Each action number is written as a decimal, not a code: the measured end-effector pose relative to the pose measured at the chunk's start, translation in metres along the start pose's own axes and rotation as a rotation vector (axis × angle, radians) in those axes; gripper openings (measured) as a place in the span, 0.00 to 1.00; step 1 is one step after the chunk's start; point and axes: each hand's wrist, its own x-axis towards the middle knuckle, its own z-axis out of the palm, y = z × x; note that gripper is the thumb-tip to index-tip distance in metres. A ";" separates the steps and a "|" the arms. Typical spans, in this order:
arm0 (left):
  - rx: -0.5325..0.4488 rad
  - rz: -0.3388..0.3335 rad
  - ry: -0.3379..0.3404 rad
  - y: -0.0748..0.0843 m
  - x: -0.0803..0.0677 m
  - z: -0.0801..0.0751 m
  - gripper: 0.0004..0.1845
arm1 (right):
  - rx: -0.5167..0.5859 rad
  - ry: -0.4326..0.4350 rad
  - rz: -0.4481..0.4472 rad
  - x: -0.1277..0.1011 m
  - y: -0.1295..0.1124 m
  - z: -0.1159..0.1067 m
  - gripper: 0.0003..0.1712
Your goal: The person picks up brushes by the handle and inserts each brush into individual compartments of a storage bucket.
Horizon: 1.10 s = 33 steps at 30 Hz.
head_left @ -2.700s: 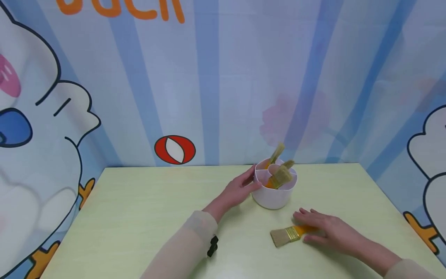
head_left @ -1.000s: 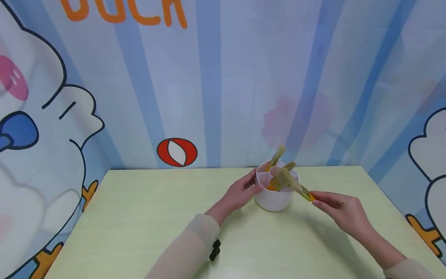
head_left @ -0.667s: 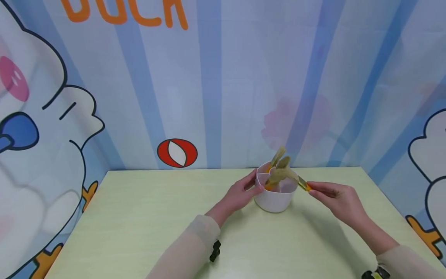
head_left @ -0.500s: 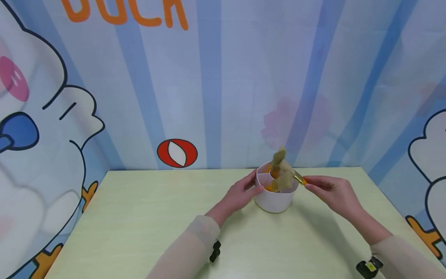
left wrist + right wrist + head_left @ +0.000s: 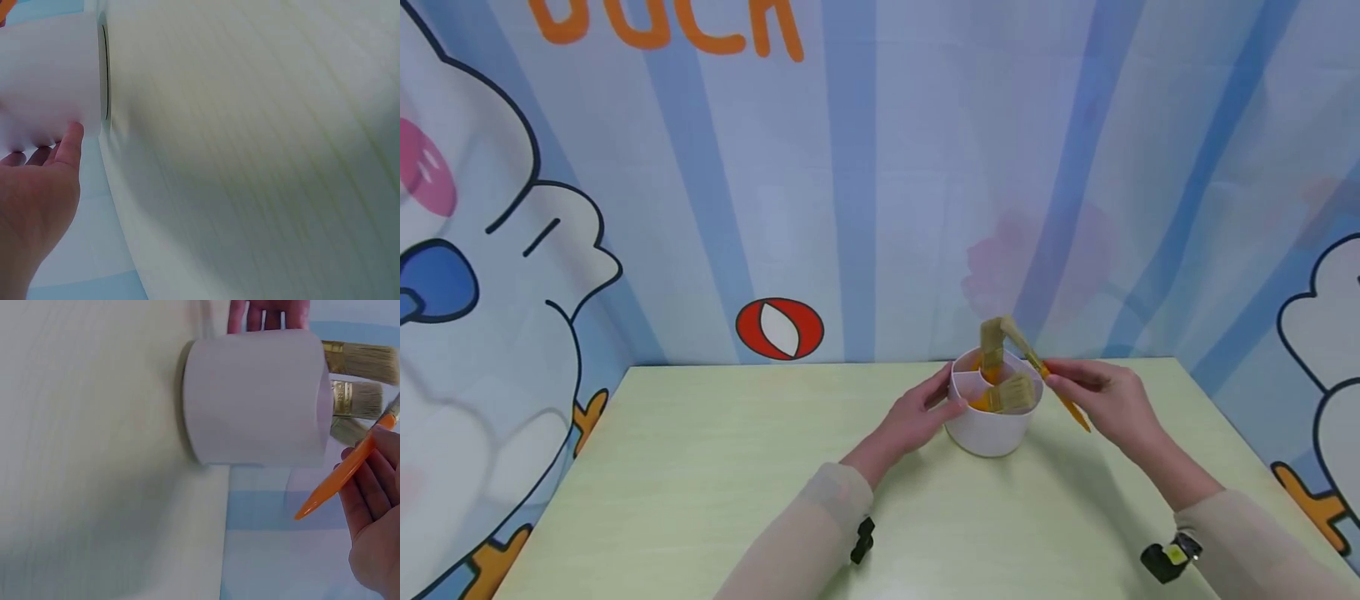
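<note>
A white round holder (image 5: pixel 992 429) with inner compartments stands near the table's far edge. My left hand (image 5: pixel 951 393) grips its left wall; the left wrist view shows my thumb (image 5: pixel 70 140) on the holder (image 5: pixel 50 81). My right hand (image 5: pixel 1051 377) pinches an orange-handled paintbrush (image 5: pixel 1067 408) just right of the rim, bristles tilted up over the holder and handle end pointing down toward me. The right wrist view shows that orange handle (image 5: pixel 340 475) beside the holder (image 5: pixel 256 397). Two other brushes (image 5: pixel 1017 392) stand in the holder with their bristles up.
The pale green table (image 5: pixel 715 467) reaches back to a blue striped cartoon backdrop (image 5: pixel 850 167) right behind the holder. Black wrist-worn devices sit on my left forearm (image 5: pixel 859 540) and my right forearm (image 5: pixel 1165 560).
My right hand picked the brush up off the table, carried it to the holder and swung its bristles from pointing left to tilted upward over the rim. My left hand stayed on the holder.
</note>
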 end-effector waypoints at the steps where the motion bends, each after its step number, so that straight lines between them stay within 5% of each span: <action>1: -0.001 0.002 0.000 0.000 0.000 0.000 0.39 | 0.030 0.006 0.014 0.001 -0.001 0.000 0.26; 6: -0.002 -0.004 0.002 0.000 -0.001 0.000 0.39 | 0.329 0.040 0.057 0.009 -0.011 0.002 0.28; 13: 0.003 -0.033 0.001 0.001 0.000 0.001 0.39 | 0.772 0.112 0.000 0.019 -0.018 0.013 0.15; 18: -0.001 -0.038 0.001 0.001 0.000 0.002 0.39 | 0.861 0.160 -0.025 0.023 -0.016 0.019 0.14; 25: -0.014 -0.037 0.008 -0.001 0.000 0.002 0.39 | 0.984 0.218 0.048 0.030 -0.015 0.030 0.10; 33: -0.019 -0.036 0.008 0.000 0.000 0.001 0.39 | 0.949 0.230 0.088 0.027 -0.010 0.040 0.09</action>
